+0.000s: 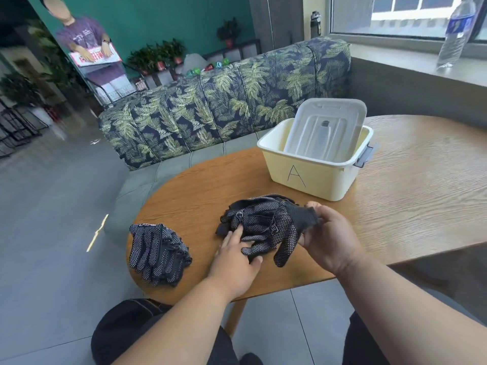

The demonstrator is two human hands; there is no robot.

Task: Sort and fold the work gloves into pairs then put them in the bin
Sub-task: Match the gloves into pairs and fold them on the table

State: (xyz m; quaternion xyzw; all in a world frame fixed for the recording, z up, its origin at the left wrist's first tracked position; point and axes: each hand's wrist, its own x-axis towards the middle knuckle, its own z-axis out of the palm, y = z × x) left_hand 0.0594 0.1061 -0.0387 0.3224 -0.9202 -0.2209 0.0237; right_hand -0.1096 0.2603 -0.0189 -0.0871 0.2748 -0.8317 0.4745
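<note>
The right hand [329, 238] is pinching the cuff of one work glove [266, 227] from the middle pile on the desk [408, 196]; the left hand [234, 256] is pressing flat on it. Better to lift slowly, keeping the pile pressed, near the bin [313, 177].

Desk [411, 196]: wood-grain top, rounded left end, straight near edge.
Bin [311, 177]: pale yellow, marked "A", standing near the far edge, grey latch on its right side.
Lid [326, 127]: translucent, propped upright inside the bin.
Glove pile [158, 252]: black, white-dotted, stacked at the rounded left end by the near edge.
Loose gloves [259, 222]: same kind, heaped mid-desk, just in front of the bin.
</note>
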